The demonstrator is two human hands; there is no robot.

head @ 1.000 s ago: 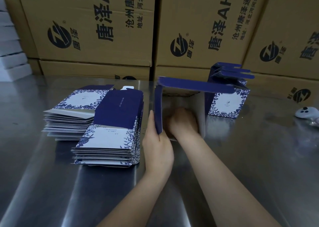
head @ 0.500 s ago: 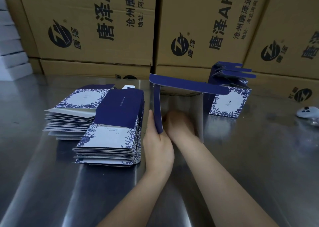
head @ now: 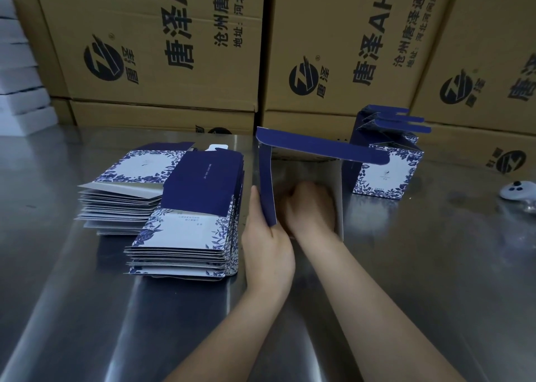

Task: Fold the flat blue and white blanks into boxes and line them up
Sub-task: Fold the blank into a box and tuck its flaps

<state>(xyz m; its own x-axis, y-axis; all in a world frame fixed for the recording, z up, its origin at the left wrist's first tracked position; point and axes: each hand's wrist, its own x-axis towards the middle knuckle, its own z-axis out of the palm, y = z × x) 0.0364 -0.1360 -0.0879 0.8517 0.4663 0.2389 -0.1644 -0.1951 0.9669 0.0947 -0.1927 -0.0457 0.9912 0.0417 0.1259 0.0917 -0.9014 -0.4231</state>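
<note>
Near edge: both forearms reach in over the steel table (head: 87, 294)

Left hand (head: 268, 245): fingers narrow, holding the half-folded box (head: 319, 149) by the near edge of its left blue panel, with the thumb (head: 255, 204) laid along the panel's outer face. That panel stands upright; a long blue flap juts out level from its top toward the right

Right hand (head: 310, 207): pushed inside the box shell, just right of the left fingers. Back of the hand shows, but the fingers are blurred and hidden against the inner wall, so cannot tell whether they grip or press

Left of the left fingers, just beside them: near stack of flat blanks (head: 185, 236), blue panel and white floral panel uppermost. Further left and a little beyond: far stack (head: 124, 196), fanned unevenly

Beyond and right of the right fingers: finished box (head: 385, 175), upright on the table, top flaps open, near the half-folded box; contact unclear

Well right of it: white controller (head: 517, 190) on the table

Far back: brown cartons (head: 174, 48) with black print form a wall along the table; white boxes (head: 20, 91) stacked at far left
</note>
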